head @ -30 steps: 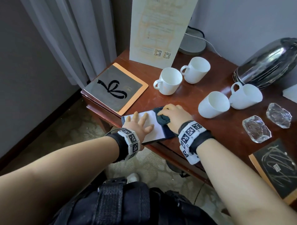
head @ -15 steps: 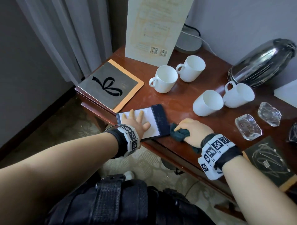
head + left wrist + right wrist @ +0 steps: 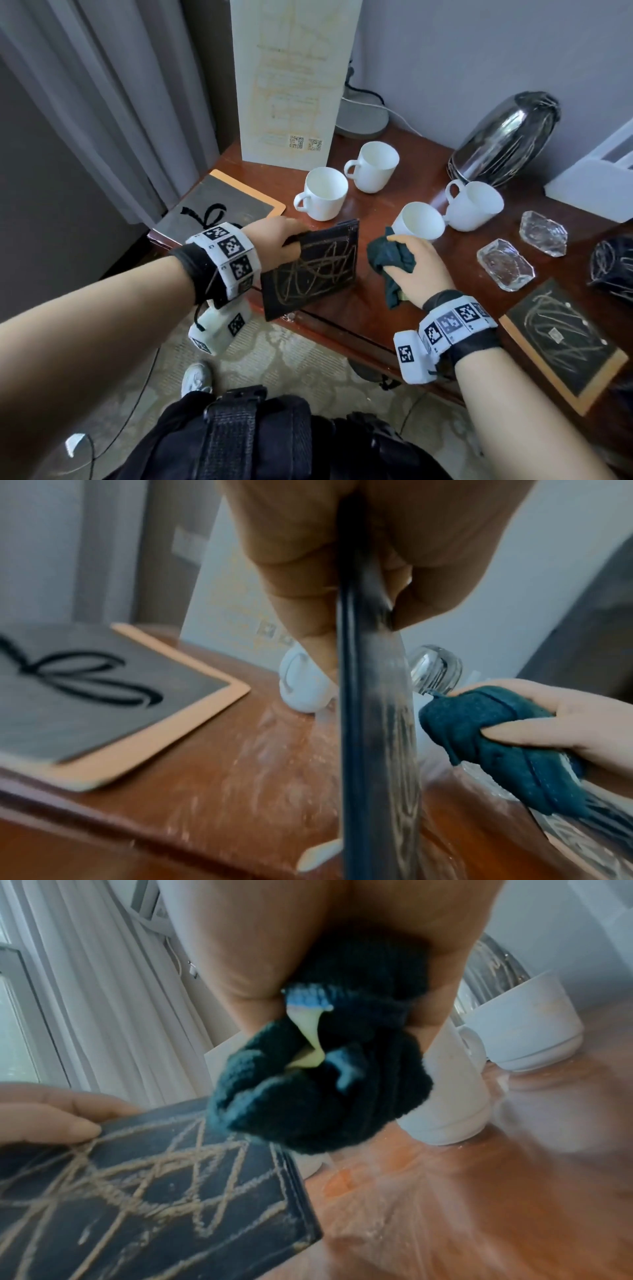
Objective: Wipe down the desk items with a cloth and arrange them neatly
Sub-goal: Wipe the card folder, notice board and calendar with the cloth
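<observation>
My left hand (image 3: 284, 240) grips a dark notepad holder (image 3: 310, 270) at its upper left edge and holds it tilted up on edge over the desk front, its scribbled underside facing me. The left wrist view shows the notepad holder (image 3: 369, 723) edge-on between thumb and fingers. Just right of it, my right hand (image 3: 414, 270) clutches a bunched dark teal cloth (image 3: 390, 260). The cloth (image 3: 318, 1085) hangs close above the holder's corner (image 3: 171, 1177); I cannot tell whether they touch.
Several white cups (image 3: 323, 197) stand behind the hands on the wooden desk (image 3: 394, 212). Two glass dishes (image 3: 505, 263) lie to the right, a steel kettle (image 3: 507, 137) behind them. Dark pads lie at the left (image 3: 219, 209) and right (image 3: 561, 342). A tall card (image 3: 291, 82) stands at the back.
The notepad holder lay flat under my left palm; now the left hand has lifted and flipped it up, showing its scribbled back. The right hand with the cloth moved off it to the right.
</observation>
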### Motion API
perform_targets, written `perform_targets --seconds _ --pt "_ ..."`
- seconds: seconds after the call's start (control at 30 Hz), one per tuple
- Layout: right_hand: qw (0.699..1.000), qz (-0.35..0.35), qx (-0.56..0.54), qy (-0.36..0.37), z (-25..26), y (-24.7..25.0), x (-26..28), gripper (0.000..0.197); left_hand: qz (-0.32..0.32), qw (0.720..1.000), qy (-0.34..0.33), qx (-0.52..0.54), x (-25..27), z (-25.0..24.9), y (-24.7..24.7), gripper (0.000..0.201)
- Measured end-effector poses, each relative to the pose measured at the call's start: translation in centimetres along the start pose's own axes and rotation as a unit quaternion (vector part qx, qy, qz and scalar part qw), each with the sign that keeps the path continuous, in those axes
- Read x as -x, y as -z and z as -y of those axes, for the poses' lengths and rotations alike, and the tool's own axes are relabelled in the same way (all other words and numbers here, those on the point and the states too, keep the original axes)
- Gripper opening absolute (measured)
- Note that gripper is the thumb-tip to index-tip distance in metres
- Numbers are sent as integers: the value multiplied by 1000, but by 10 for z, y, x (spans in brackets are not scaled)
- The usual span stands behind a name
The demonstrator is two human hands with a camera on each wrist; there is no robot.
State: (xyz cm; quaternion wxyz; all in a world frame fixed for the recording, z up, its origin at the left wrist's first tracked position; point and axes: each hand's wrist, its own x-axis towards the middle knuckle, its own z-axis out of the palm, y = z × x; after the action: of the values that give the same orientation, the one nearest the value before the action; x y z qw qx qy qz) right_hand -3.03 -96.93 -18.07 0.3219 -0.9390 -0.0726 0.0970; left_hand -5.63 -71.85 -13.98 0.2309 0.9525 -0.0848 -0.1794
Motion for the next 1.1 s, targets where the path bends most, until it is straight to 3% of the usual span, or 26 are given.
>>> perform_targets --seconds 0.17,0.3,0.37,0.43,0.53,0.63,0.77,0.93,1.03,1.1 --pt "999 -13 -17 -47 -1 -4 0 48 30 986 109 120 -12 29 -23 37" --pt "998 36 32 -49 8 -18 4 40 -9 959 174 222 -20 56 -55 43" --pt "994 71 65 -43 12 -25 1 36 -30 974 163 152 -17 64 -63 50" --pt "993 82 86 -30 18 -32 -6 37 -16 993 111 45 -11 66 -67 60" --pt "992 62 112 14 34 -42 -24 40 71 996 32 -34 -2 62 -77 75" --pt "979 91 171 66 57 -61 -46 41 131 985 23 -106 0 60 -89 86" --pt "939 157 289 105 66 -86 -61 44 156 978 40 -134 -1 57 -86 89" --pt "943 142 302 -11 50 -71 -55 41 185 975 46 -117 -4 59 -79 89" --pt "903 232 360 25 55 -60 -51 41 195 973 47 -117 -5 58 -77 89" --pt "894 254 363 67 65 -62 -55 43 196 973 45 -117 -5 58 -76 91"
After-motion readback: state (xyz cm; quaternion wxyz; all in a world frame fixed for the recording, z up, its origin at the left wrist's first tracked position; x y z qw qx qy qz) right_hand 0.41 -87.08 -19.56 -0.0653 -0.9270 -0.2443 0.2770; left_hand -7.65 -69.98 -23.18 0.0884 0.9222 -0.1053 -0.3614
